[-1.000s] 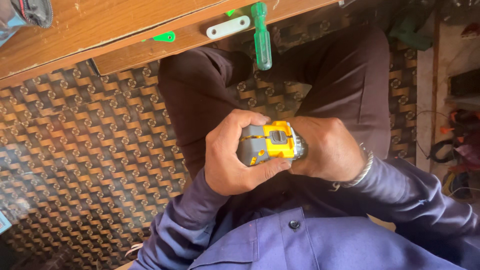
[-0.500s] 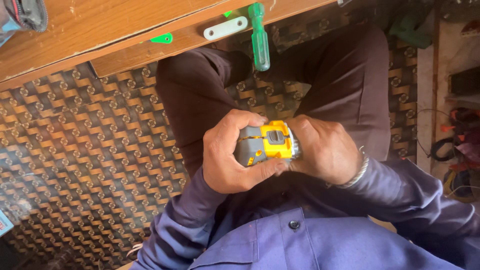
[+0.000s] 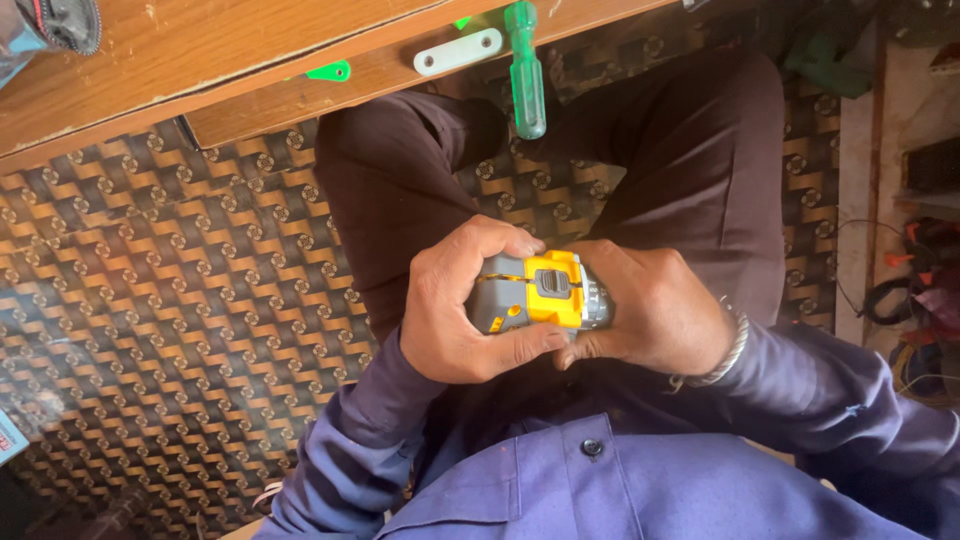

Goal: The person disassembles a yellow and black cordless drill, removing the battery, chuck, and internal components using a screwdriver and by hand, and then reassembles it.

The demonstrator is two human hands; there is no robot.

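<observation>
Item: yellow-and-grey power tool body (image 3: 535, 292), held over the lap, long axis running left to right between both hands. Left hand (image 3: 465, 310) wrapped around its grey end, thumb underneath. Right hand (image 3: 650, 310) closed on the metal front end. Both equally near. Green screwdriver (image 3: 525, 65) lies on desk (image 3: 200, 60), well apart.
</observation>
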